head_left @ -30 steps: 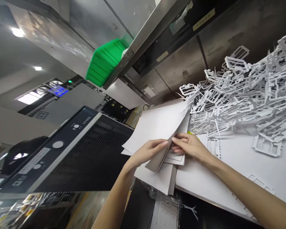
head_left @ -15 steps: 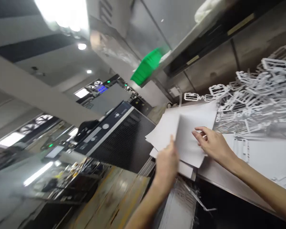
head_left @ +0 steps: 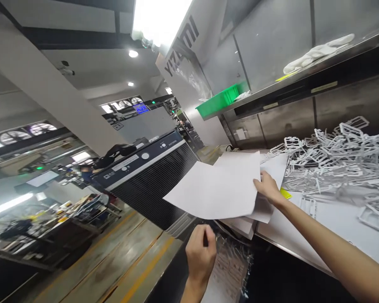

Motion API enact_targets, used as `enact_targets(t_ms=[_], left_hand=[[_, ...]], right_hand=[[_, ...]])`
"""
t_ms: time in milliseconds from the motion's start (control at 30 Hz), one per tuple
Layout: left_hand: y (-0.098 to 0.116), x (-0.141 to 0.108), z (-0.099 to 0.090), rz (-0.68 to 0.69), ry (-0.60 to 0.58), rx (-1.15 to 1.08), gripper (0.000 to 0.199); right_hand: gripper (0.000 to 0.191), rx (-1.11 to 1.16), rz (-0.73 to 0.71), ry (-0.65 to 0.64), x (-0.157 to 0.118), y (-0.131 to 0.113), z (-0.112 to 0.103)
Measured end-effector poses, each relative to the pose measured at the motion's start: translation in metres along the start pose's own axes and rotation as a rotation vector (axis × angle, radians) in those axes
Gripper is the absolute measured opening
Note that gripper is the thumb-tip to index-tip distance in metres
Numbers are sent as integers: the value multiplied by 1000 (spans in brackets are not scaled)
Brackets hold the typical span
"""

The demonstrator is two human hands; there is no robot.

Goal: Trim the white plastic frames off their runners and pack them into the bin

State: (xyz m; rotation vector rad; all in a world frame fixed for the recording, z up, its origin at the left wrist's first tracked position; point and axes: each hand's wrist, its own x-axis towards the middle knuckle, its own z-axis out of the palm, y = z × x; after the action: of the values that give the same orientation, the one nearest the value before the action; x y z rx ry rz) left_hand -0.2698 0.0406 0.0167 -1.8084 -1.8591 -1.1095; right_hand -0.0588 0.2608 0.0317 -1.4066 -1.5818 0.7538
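My right hand point(head_left: 267, 189) grips the right edge of a large white sheet point(head_left: 217, 189) and holds it lifted off a small stack of white sheets point(head_left: 243, 225) at the left end of the white table point(head_left: 334, 219). The sheet hangs out to the left over the table's edge. My left hand point(head_left: 200, 254) is below the sheet, off the table, with its fingers curled and nothing visible in them. A clear plastic bag point(head_left: 232, 269) of white parts hangs just right of that hand.
A heap of white plastic frames point(head_left: 337, 158) covers the back of the table. Above it a steel shelf point(head_left: 303, 78) carries a green bin point(head_left: 221, 101) and a white glove point(head_left: 316, 52). A dark machine cabinet point(head_left: 148, 176) stands left, beyond it the factory aisle.
My right hand has taken the top sheet and lifted it off the stack. My left hand let go of the sheets and dropped below the table edge. The view swung left.
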Motion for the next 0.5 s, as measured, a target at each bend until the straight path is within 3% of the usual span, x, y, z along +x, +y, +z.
enact_targets(t_ms=[67,167,267,400,500], left_hand=[[-14,-5,7,14,-44,-11,38],[-28,4,25,42,-248,-34,30],[-42,29,48,25,-473,-37,61],[-58,60,71,-40,-669,-55,80],[-62,74,86,-54,-705,-73,80]], right_hand=[[31,35,-48,54,17,-17,-12],[35,80,-127,133,42,-39,-42],[38,96,-176,198,56,-53,-76],[36,107,-229,251,57,-49,-112],[35,153,-257,246,52,-37,-125]])
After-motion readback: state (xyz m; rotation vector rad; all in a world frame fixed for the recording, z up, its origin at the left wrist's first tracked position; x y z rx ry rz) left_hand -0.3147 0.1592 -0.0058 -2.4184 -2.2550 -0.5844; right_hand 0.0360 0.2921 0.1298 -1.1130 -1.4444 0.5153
